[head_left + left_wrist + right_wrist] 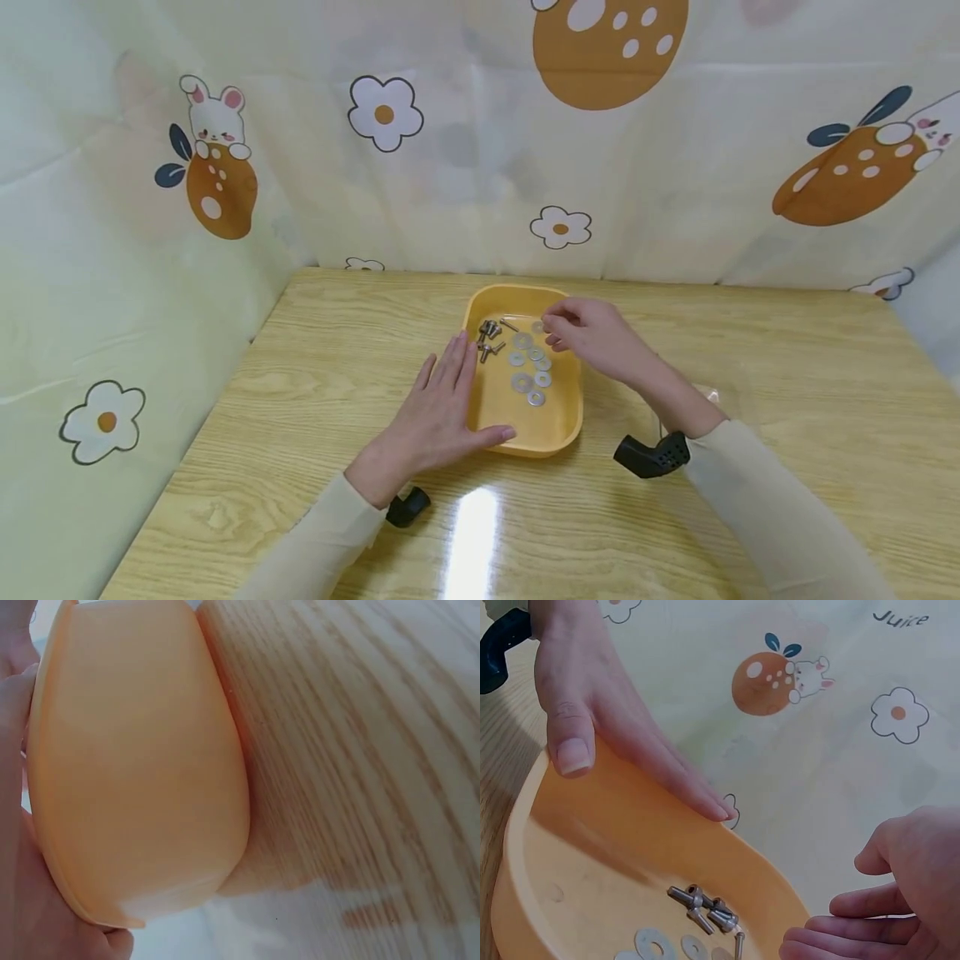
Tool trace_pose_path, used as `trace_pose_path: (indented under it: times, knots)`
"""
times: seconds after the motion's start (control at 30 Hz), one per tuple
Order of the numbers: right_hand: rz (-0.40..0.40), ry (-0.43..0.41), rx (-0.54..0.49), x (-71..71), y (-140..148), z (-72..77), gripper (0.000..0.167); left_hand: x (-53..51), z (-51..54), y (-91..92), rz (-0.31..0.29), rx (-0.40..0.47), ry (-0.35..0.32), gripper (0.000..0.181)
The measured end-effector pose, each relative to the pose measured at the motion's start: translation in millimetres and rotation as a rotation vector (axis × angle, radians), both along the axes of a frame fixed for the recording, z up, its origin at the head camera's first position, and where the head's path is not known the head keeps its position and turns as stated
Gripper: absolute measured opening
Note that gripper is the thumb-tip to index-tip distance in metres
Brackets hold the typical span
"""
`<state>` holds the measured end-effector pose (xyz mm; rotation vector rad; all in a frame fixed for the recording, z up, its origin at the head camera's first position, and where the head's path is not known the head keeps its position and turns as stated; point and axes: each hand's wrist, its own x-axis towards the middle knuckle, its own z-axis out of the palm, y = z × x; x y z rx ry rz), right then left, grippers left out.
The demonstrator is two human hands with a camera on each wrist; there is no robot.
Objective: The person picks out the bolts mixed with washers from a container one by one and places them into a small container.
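My left hand (435, 421) lies along the left side of an orange tray (558, 429), fingers straight against the rim and thumb over the near edge. From below, the left wrist view shows the tray's outer wall (142, 765) beside that hand (52, 919). Over the tray's right rim, my right hand (600, 337) hangs with bent, relaxed fingers close to a washer. In the right wrist view, a gap parts its thumb from its fingers (847, 934), with nothing visible between. Metal screws (486, 329) lie at the tray's left; flat washers (522, 382) are spread across the middle.
The tray stands on a wood-grain table (360, 358). Something clear, like plastic (708, 393), lies partly hidden by the right forearm. A patterned curtain (450, 192) hangs behind and at the left. Black camera mounts (652, 456) are on both wrists.
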<state>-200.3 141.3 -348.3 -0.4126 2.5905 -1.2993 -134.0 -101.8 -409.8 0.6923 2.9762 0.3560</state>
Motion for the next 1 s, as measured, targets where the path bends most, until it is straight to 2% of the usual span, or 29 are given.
trace_pose_path:
  times: [0.27, 0.53, 0.77, 1.0]
  knots:
    - [-0.001, -0.042, -0.009, -11.3, -11.1, -4.4, 0.035, -1.5, -2.0, 1.7, 0.013, 0.01, 0.005, 0.117]
    - [-0.04, -0.161, -0.073, -22.7, -21.9, -11.7, 0.035, -2.2, -3.3, 3.1, 0.015, 0.014, -0.003, 0.117]
    - [-0.042, -0.278, -0.197, -29.9, -31.5, -16.6, 0.033, -1.8, -4.6, 3.4, 0.021, 0.019, -0.003, 0.117]
    - [-0.058, -0.356, -0.225, -35.8, -39.5, -22.7, 0.037, -1.2, -6.5, 1.5, 0.026, 0.024, 0.008, 0.118]
